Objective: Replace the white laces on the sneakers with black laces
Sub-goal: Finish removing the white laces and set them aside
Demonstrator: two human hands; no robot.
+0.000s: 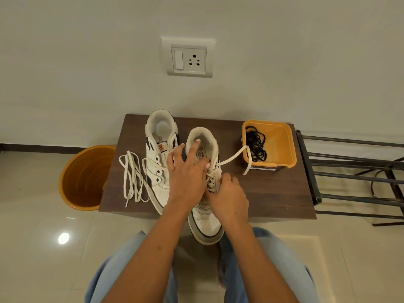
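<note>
Two white sneakers stand on a small brown table (273, 193). The left sneaker (159, 162) has bare eyelets, and its pulled-out white lace (132, 176) lies loose beside it. The right sneaker (207, 217) still carries a white lace (234, 157), one end trailing right toward the tub. My left hand (185, 171) rests across this shoe's tongue and collar with fingers spread and fairly straight. My right hand (227, 200) grips the shoe's right side at the lacing; whether it pinches the lace I cannot tell. Black laces (255, 145) lie tangled in a yellow tub (282, 149).
An orange bucket (85, 178) stands on the tiled floor left of the table. A dark metal rack (354, 171) sits to the right. A wall with a switch and socket plate (189, 57) is close behind. My knees in blue jeans are below the table's front edge.
</note>
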